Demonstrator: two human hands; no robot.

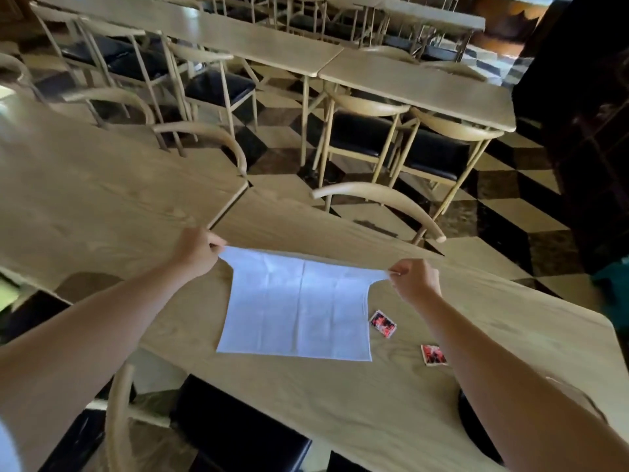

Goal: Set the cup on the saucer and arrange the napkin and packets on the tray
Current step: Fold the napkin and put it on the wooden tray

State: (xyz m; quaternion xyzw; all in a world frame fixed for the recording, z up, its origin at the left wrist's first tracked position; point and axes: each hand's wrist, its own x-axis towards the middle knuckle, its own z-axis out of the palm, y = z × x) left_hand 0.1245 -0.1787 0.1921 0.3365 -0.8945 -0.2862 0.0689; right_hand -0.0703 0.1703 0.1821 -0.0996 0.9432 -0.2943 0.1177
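Left hand (197, 250) and right hand (413, 279) are pinching the far corners of a white square paper napkin (297, 310) in their fingers; two red-printed packets (383, 323) are lying beside it on the pale wooden table (340, 403).

Rows of pale wooden tables (418, 86) and curved-back chairs (360, 132) with black seats, over checkered floor (503, 212); dark wall (578, 97) at right.

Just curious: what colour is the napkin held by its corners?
The napkin is plain white with faint fold creases, seen in the head view.
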